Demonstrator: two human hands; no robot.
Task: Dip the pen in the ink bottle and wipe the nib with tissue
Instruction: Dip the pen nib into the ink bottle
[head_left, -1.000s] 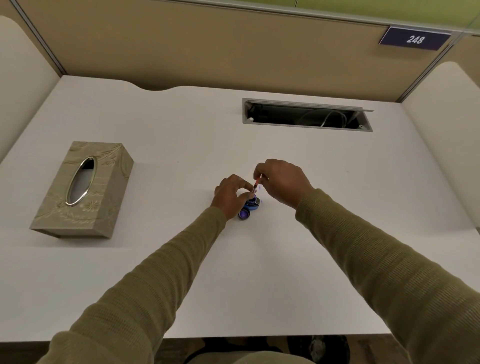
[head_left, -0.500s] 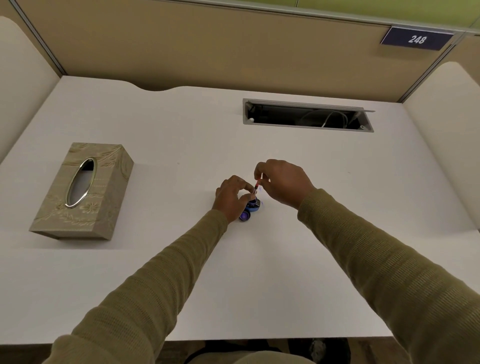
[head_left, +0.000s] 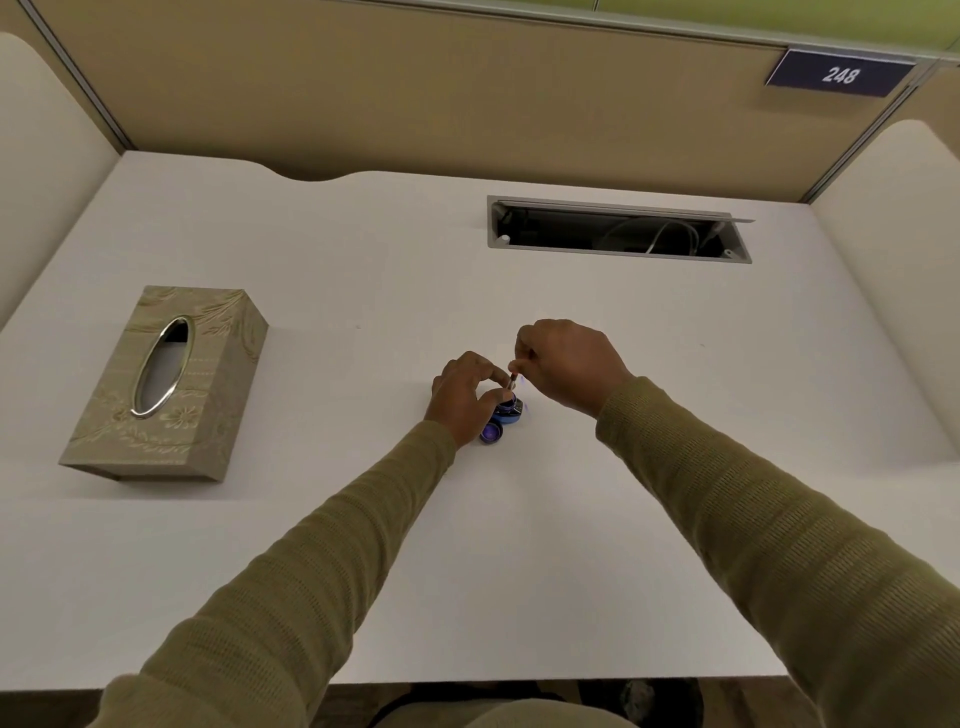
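One pen (head_left: 512, 382) over the uncapped ink bottle (head_left: 508, 412)

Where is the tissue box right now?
In the head view, the tissue box lies on the left side of the desk, well to the left of the ink bottle near the desk's middle.

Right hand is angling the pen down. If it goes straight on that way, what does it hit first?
Most likely the ink bottle: its mouth sits just under the tip of the pen pinched by the right hand. The left hand grips the bottle beside it. Depth is unclear.
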